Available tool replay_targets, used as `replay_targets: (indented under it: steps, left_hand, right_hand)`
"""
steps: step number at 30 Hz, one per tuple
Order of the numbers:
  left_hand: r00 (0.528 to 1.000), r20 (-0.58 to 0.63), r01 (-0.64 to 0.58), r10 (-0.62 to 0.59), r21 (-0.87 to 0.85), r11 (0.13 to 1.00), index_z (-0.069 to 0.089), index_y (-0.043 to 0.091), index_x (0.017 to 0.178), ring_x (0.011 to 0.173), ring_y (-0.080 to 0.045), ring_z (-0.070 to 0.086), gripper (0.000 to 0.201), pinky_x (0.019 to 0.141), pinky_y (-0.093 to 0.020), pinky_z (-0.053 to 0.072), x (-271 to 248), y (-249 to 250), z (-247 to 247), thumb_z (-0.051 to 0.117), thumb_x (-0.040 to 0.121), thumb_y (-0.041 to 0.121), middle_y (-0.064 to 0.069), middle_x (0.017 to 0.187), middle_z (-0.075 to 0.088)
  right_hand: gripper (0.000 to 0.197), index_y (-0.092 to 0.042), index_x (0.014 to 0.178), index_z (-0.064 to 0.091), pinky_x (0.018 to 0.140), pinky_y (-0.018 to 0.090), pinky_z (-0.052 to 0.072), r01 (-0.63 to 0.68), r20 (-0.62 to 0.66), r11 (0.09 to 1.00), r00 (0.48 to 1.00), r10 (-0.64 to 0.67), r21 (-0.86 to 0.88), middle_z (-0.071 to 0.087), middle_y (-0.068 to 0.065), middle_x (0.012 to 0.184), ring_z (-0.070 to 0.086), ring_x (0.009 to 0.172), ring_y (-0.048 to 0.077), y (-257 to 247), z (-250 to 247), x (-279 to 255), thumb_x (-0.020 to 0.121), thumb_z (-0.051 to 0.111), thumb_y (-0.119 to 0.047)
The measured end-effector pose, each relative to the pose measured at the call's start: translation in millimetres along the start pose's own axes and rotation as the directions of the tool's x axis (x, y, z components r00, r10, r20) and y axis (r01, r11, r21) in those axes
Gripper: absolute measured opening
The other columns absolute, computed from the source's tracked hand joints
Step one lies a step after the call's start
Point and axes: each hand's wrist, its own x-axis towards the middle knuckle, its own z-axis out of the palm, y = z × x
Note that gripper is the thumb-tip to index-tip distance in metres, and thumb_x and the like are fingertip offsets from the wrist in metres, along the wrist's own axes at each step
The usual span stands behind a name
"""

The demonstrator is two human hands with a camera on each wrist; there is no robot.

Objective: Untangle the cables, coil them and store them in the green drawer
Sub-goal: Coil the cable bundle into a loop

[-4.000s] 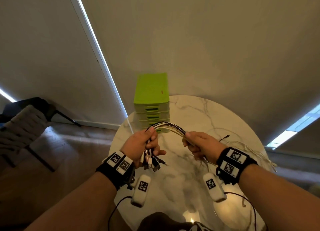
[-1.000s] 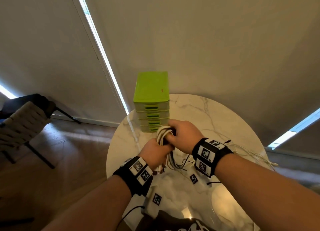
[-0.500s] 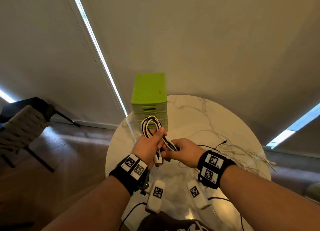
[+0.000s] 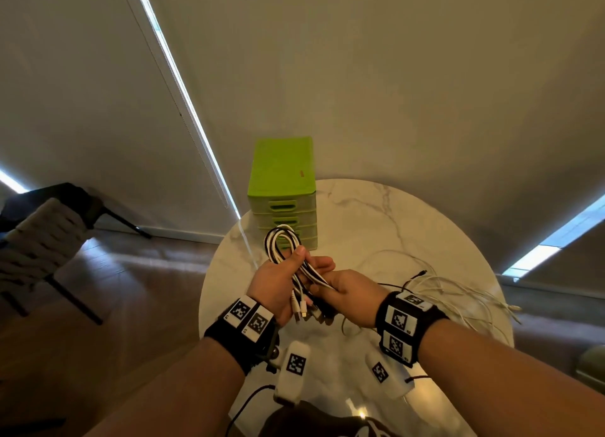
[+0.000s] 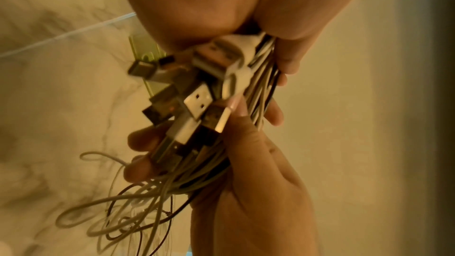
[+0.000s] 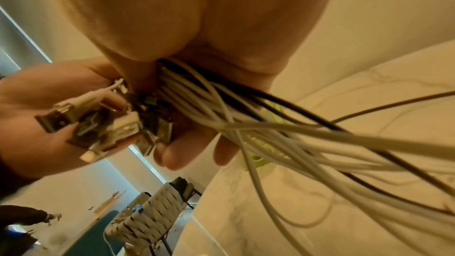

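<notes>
A bundle of black and white cables (image 4: 282, 244) is folded into a loop that sticks up from my left hand (image 4: 294, 266), which grips it in front of the green drawer unit (image 4: 283, 187). My right hand (image 4: 330, 284) grips the same bundle just below and to the right. Several USB plugs (image 4: 304, 312) hang beneath the left palm. They show close up as plugs (image 5: 197, 100) in the left wrist view and as plugs (image 6: 110, 124) in the right wrist view. The cable strands (image 6: 246, 124) run out of the right fist toward the table. All drawers look closed.
The loose cable ends (image 4: 442, 289) trail over the right side of the round marble table (image 4: 393, 227). A woven chair (image 4: 36, 240) stands on the wooden floor to the left. Walls rise close behind the table.
A second ago both hands were bunched at the drawer front, the right over the cables. Now the loop stands above the left hand and the right has dropped back to grip the bundle below it.
</notes>
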Motion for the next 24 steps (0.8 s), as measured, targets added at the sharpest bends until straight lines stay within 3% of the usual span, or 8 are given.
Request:
replay_targets:
  steps: [3, 7, 9, 12, 15, 17, 21, 24]
  left_hand:
    - [1.000, -0.025, 0.008, -0.008, 0.023, 1.000, 0.068, -0.009, 0.106, 0.095, -0.038, 0.071, 0.045, 0.081, -0.050, 0.058, 3.5, -3.5, 0.7, 0.046, 0.107, 0.030, -0.030, 0.116, 0.070]
    - [0.999, -0.040, -0.031, 0.028, -0.071, 0.997, 0.074, 0.015, 0.064, 0.102, -0.041, 0.068, 0.056, 0.076, -0.041, 0.059, 5.6, -0.2, 4.4, 0.043, 0.108, 0.029, -0.030, 0.109, 0.071]
    - [1.000, -0.020, -0.023, 0.020, -0.171, 0.985, 0.067, 0.008, 0.073, 0.099, -0.040, 0.070, 0.046, 0.074, -0.042, 0.060, 4.3, 1.0, 7.3, 0.044, 0.108, 0.026, -0.025, 0.090, 0.072]
    - [1.000, 0.004, 0.005, -0.004, -0.295, 0.956, 0.055, 0.009, 0.080, 0.074, -0.034, 0.071, 0.033, 0.070, -0.046, 0.061, 3.6, 2.2, 9.8, 0.047, 0.107, 0.027, -0.009, 0.065, 0.051]
    - [1.000, 0.016, 0.026, -0.022, -0.329, 0.944, 0.053, 0.011, 0.078, 0.057, -0.026, 0.056, 0.034, 0.092, -0.051, 0.056, 7.3, 3.1, 10.3, 0.049, 0.106, 0.029, -0.003, 0.056, 0.037]
    - [0.999, 0.044, 0.037, -0.024, -0.334, 0.942, 0.053, 0.012, 0.076, 0.056, -0.026, 0.052, 0.034, 0.097, -0.053, 0.054, 7.3, 3.4, 7.7, 0.050, 0.105, 0.029, -0.002, 0.055, 0.033]
    - [0.992, 0.116, 0.078, -0.039, -0.354, 0.932, 0.051, 0.015, 0.075, 0.049, -0.019, 0.041, 0.035, 0.072, -0.040, 0.057, 5.3, -0.2, 3.5, 0.048, 0.105, 0.032, 0.002, 0.054, 0.029]
    - [0.987, 0.160, 0.082, -0.021, -0.386, 0.919, 0.052, 0.016, 0.074, 0.042, -0.013, 0.032, 0.036, 0.058, -0.030, 0.048, 8.5, 5.0, 0.0, 0.047, 0.104, 0.034, 0.006, 0.051, 0.028]
  right_hand:
    - [0.027, -0.021, 0.097, 0.068, 0.074, 0.042, 0.058, -0.009, -0.092, 0.905, 0.995, -0.034, -0.424, 0.074, 0.004, 0.082, 0.070, 0.073, 0.023, 1.6, 0.1, 7.5, 0.097, 0.049, -0.041]
    - [0.023, -0.021, 0.100, 0.065, 0.075, 0.040, 0.055, -0.140, -0.165, 0.806, 0.985, 0.053, -0.576, 0.071, 0.006, 0.090, 0.066, 0.084, 0.029, 9.8, -0.9, 15.5, 0.097, 0.049, -0.037]
    - [0.024, -0.024, 0.105, 0.065, 0.076, 0.038, 0.054, -0.168, -0.179, 0.781, 0.981, 0.074, -0.601, 0.071, 0.006, 0.096, 0.065, 0.089, 0.030, 16.6, -4.1, 15.1, 0.099, 0.048, -0.039]
    - [0.023, -0.028, 0.115, 0.066, 0.076, 0.037, 0.053, -0.123, -0.176, 0.826, 0.984, 0.029, -0.549, 0.073, 0.004, 0.097, 0.066, 0.090, 0.028, 17.3, -5.3, 9.5, 0.099, 0.051, -0.035]
    - [0.016, -0.034, 0.097, 0.066, 0.074, 0.035, 0.055, -0.098, -0.133, 0.925, 0.990, 0.052, -0.366, 0.072, -0.003, 0.080, 0.067, 0.075, 0.018, 19.9, -4.6, 5.3, 0.095, 0.055, -0.022]
    - [0.018, -0.041, 0.085, 0.058, 0.069, 0.031, 0.053, -0.088, -0.065, 0.936, 0.995, 0.070, -0.339, 0.067, -0.007, 0.076, 0.065, 0.070, 0.016, 25.1, -6.2, 3.2, 0.096, 0.057, -0.026]
    - [0.017, -0.047, 0.077, 0.065, 0.069, 0.028, 0.046, -0.134, -0.039, 0.905, 0.991, 0.129, -0.403, 0.063, -0.013, 0.074, 0.060, 0.073, 0.009, 36.3, -17.3, 5.0, 0.094, 0.061, -0.045]
    - [0.013, -0.045, 0.090, 0.070, 0.074, 0.030, 0.049, -0.186, -0.058, 0.847, 0.982, 0.182, -0.498, 0.068, -0.012, 0.086, 0.064, 0.084, 0.014, 46.4, -21.9, 4.9, 0.093, 0.058, -0.045]
